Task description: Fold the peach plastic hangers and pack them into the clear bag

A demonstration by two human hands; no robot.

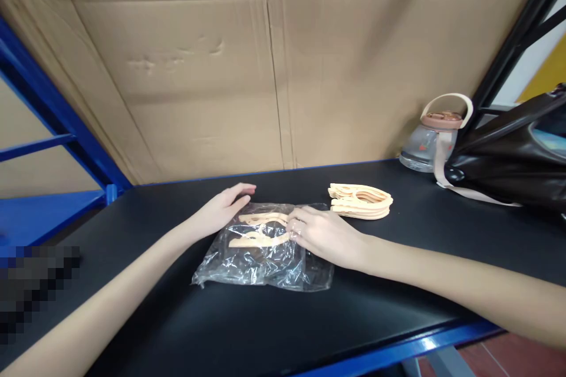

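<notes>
A clear plastic bag (265,265) lies crinkled on the black tabletop in front of me. On or just inside it, I cannot tell which, is a cream folded plastic hanger (259,241). My right hand (325,235) is closed around the hanger's curved right end, its fingers bent and covering that part. At the bag's upper left edge rests my left hand (225,209), thumb and fingers apart, with nothing in it. Just beyond my right hand, a stack of several similar cream folded hangers (362,212) lies on the table.
A clear bottle (424,144) with a pink lid and strap stands at the back right, beside a black bag (508,159). Cardboard (198,82) walls off the back. Blue metal framing (57,112) rises at left, and a blue edge (398,353) borders the table's front.
</notes>
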